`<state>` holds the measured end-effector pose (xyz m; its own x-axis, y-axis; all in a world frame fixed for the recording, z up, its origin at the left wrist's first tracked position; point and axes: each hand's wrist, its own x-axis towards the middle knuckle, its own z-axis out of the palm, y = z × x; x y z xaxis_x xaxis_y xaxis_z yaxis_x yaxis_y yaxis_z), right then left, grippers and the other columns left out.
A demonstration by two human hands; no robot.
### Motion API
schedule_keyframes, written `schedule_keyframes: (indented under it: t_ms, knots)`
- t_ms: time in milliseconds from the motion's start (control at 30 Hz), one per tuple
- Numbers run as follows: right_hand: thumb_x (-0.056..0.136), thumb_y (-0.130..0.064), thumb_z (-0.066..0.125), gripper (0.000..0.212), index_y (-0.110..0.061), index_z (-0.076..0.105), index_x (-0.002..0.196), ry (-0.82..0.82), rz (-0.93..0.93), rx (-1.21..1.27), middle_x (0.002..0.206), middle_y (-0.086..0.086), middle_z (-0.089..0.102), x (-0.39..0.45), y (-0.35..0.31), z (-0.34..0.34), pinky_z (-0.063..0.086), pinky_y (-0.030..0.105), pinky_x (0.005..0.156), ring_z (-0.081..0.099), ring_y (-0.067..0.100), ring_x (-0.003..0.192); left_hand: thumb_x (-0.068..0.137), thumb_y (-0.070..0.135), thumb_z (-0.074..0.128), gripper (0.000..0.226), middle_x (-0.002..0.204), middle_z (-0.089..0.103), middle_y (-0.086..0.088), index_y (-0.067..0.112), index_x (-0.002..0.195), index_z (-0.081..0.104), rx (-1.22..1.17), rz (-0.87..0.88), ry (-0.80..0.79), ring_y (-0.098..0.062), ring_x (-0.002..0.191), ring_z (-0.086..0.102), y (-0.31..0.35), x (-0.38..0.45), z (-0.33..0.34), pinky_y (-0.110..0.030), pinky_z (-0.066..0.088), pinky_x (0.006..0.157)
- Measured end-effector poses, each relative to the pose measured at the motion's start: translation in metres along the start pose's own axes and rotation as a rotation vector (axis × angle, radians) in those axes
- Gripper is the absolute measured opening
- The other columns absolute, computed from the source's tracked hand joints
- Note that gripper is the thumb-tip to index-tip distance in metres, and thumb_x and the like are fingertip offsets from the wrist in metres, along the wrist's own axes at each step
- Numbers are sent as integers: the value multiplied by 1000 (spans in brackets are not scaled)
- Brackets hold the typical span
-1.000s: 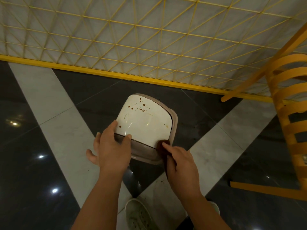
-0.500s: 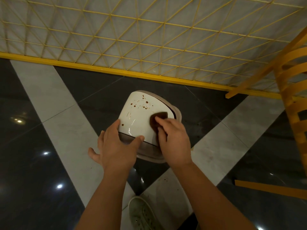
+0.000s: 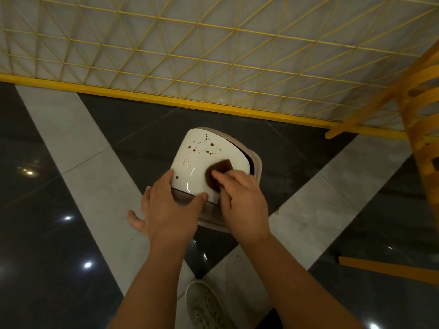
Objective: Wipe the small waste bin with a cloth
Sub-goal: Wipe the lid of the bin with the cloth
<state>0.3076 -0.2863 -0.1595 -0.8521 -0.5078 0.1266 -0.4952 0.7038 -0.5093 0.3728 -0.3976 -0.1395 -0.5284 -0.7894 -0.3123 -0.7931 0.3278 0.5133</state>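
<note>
On the floor (image 3: 78, 167), right in front of you, stood the small waste bin (image 3: 209, 162). It sat where a dark tile met a pale stripe, close to the yellow bar of the wire fence (image 3: 213, 67). The bin was white with a shiny top, and a tan rim ran around its near and right edges. Little brown spots dotted the far part of the white top, and one more spot sat near your left thumb.

From your head camera, your left hand (image 3: 171, 210) lay on the near left side of the bin. Its fingers were spread and nearly straight, and they rested on the bin without curling around it. The thumb reached across the line where the white top met the tan rim. The little finger stuck out to the left, off the bin.

Your right hand (image 3: 242, 198) held the cloth (image 3: 219, 170), a small dark brown one. Your fingers were bent over it and pressed it flat on the white top, on the bin's right side. Part of the cloth peeked out past your fingertips. It lay just below the brown spots and did not touch them.

Near the bottom edge you could see your white shoe (image 3: 206, 305) on the pale stripe. Off to the right stood an orange wooden chair (image 3: 422, 119).
</note>
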Motion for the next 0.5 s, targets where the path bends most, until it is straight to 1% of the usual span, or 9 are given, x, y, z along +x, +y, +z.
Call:
schedule_keyframes:
  t_ms: [67,133,167,233,267,333,400,433,500]
  knots:
    - [91,-16,57,37,-20,59,127,-4,70,-8,121,4,61,22,7,-3,51,37,91,54,21,113,74,49,76,82,148,41,3,38,143,32,6,-9,-13,-23,144,25,1,0,-1,-54,-2,117]
    - [95,-17,50,37,-23,55,131,10,194,17,129,2,57,37,19,-5,47,37,98,47,20,122,74,50,75,83,150,39,2,39,144,32,4,-16,-29,-23,145,24,1,1,-2,-54,-2,117]
    - [97,-19,48,37,-24,54,133,7,259,24,132,1,55,40,24,-5,45,37,100,46,19,124,74,51,75,82,150,39,2,39,144,32,3,-18,-33,-23,145,24,1,1,-1,-54,-2,117]
    - [98,-21,44,35,-25,53,132,-43,362,15,130,1,56,35,31,-5,45,35,101,50,19,120,74,53,74,82,151,38,2,39,143,32,6,-16,-31,-24,145,24,1,2,-1,-55,-2,118]
    - [98,-21,44,34,-24,54,131,-71,380,10,128,1,58,26,32,-5,45,33,99,52,19,116,74,53,74,82,151,38,2,39,143,32,7,-17,-30,-24,145,24,1,2,-1,-55,-1,118]
    - [98,-21,45,33,-22,56,130,-109,356,17,125,1,60,0,26,-4,41,25,97,53,17,114,74,52,74,81,150,39,3,39,143,32,-2,-20,-27,-23,145,24,0,2,0,-55,-2,117]
    - [95,-17,53,33,-18,58,128,-83,272,23,122,1,62,-22,12,-4,35,17,94,55,17,113,75,50,75,81,150,39,3,39,143,33,-13,-16,-18,-23,145,25,0,3,0,-55,-2,117]
    - [91,-13,59,33,-16,62,124,-55,216,27,117,3,65,-28,6,-3,34,18,91,58,19,109,74,49,75,81,149,40,3,38,143,33,-12,-12,-14,-23,144,25,-1,3,0,-55,-2,117]
    - [83,-8,69,35,-14,66,118,17,96,3,107,5,68,-23,-1,0,40,22,85,63,21,99,75,49,75,82,148,41,3,38,143,33,-2,-8,-6,-23,144,26,-2,2,0,-55,-2,117]
